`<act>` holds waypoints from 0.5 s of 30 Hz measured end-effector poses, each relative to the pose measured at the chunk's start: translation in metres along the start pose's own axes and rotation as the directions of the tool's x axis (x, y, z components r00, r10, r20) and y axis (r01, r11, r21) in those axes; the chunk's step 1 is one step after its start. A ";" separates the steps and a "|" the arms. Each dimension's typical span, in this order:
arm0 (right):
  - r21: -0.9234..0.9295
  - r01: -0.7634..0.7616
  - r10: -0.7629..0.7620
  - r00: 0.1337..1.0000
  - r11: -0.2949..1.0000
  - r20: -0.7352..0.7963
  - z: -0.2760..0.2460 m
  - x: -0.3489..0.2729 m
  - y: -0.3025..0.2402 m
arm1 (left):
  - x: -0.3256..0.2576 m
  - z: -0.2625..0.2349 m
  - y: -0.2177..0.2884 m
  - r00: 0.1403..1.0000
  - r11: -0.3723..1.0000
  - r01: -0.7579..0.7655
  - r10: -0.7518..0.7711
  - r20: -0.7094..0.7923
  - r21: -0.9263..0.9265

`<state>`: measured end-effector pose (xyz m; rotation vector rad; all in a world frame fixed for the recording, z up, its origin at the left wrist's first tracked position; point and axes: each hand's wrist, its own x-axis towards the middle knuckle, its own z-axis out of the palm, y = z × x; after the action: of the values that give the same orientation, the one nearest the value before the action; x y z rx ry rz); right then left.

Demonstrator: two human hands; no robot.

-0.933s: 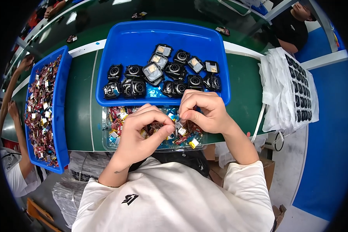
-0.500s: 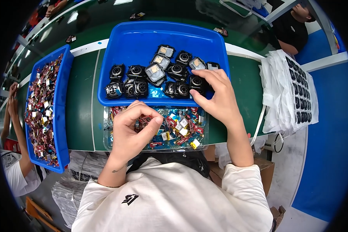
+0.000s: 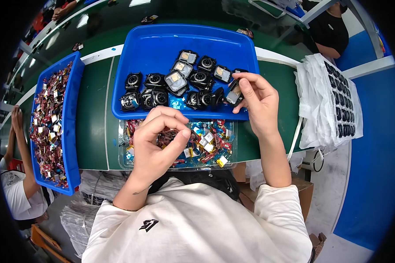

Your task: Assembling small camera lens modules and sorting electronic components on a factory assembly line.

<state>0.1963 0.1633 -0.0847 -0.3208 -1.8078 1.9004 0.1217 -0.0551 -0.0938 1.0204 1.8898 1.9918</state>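
Green matting covers the long workbench in front of me, crossed by pale strips, with a blue floor off to my right. On it, straight ahead, sits a wide blue plastic tray holding a loose cluster of small black square camera housings, some showing round lens openings and others pale inner faces. Nearer to me, touching the tray's front edge, lies a shallow clear plastic tray filled with small red, silver and yellow parts on a blue base. My left hand hovers over this clear tray with its fingers curled, thumb and forefinger drawn together as if pinching something small, though I cannot tell what, if anything, sits between them. My right hand is at the right end of the blue tray, its thumb and fingertips closed on one black housing that stands tilted just above the tray's front rim, beside the other housings. Further left, well apart from my hands, a long narrow blue bin is heaped with small reddish and silver components, and another person's forearm reaches up beside it. To my right a stack of white plastic bags with dark inserts rests on the bench edge.
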 end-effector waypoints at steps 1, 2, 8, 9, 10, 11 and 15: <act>0.002 0.000 0.000 1.000 1.000 -0.002 0.002 0.000 0.000 | 0.000 0.001 0.000 1.000 1.000 0.000 0.000 0.003 0.002; 0.050 0.000 -0.002 0.999 0.999 0.040 0.006 -0.001 0.000 | 0.000 0.003 0.000 1.000 1.000 0.003 -0.003 0.014 0.005; 0.062 -0.038 0.027 0.986 0.997 0.165 0.006 -0.005 0.001 | 0.007 0.011 0.007 0.992 0.994 -0.092 0.096 0.085 -0.055; 0.042 -0.022 0.014 0.983 0.999 0.183 0.006 -0.006 0.005 | 0.009 0.014 0.008 0.988 0.993 -0.097 0.104 0.118 -0.063; 0.022 -0.005 0.000 0.980 1.000 0.201 0.005 -0.006 0.006 | 0.010 0.015 0.009 0.982 0.992 -0.103 0.112 0.150 -0.071; 0.023 -0.006 0.001 0.980 1.000 0.201 0.005 -0.007 0.007 | 0.010 0.015 0.009 0.979 0.995 -0.047 0.062 0.194 -0.085; -0.146 0.099 -0.066 0.973 0.984 0.220 0.008 -0.008 0.006 | 0.016 0.015 0.004 0.989 0.952 -0.138 0.146 -0.009 0.274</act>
<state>0.1984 0.1525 -0.0917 -0.0928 -2.0832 1.7974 0.1204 -0.0346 -0.0860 1.2350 2.2104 1.8618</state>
